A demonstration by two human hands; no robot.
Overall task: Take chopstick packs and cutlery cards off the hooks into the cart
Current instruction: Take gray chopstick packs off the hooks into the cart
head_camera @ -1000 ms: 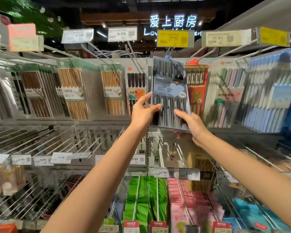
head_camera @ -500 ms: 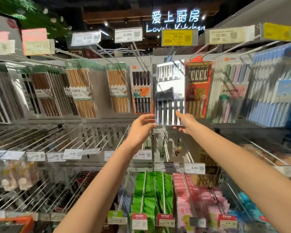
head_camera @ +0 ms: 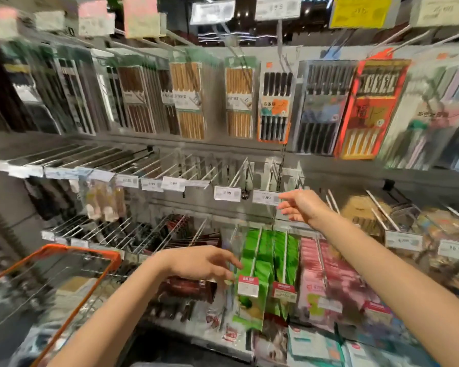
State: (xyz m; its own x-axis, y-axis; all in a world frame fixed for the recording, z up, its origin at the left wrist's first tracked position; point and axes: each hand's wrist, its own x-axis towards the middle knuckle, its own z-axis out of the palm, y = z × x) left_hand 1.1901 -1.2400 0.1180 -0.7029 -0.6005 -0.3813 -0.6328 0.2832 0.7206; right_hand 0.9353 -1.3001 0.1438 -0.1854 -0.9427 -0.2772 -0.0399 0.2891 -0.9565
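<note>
A shop wall of hooks fills the view, blurred by head motion, with price tags (head_camera: 277,6) strung along the top edge. The chopstick packs (head_camera: 240,102) hang in a tight top row, edge to edge, from dark ones at far left through bamboo-coloured ones to a grey pack (head_camera: 319,107) touching a red pack (head_camera: 368,109) on its right. Below them runs a row of bare hooks (head_camera: 170,168) sticking out toward us, open air between the prongs, small price labels (head_camera: 227,193) at their tips. The right hand (head_camera: 301,205) hangs in front of that row, fingers loosely spread, holding nothing, fingertips just beside a label. The left hand (head_camera: 199,262) sits lower, fingers relaxed and slightly curled, empty too, just beside the green packets (head_camera: 265,260) on the bottom hooks, with pink packets (head_camera: 321,271) to their right. Down at the lower left corner, the cart (head_camera: 72,254) shows its orange rim and wire sides, with boxes blurred inside; its near corner lies close to the left forearm.
</note>
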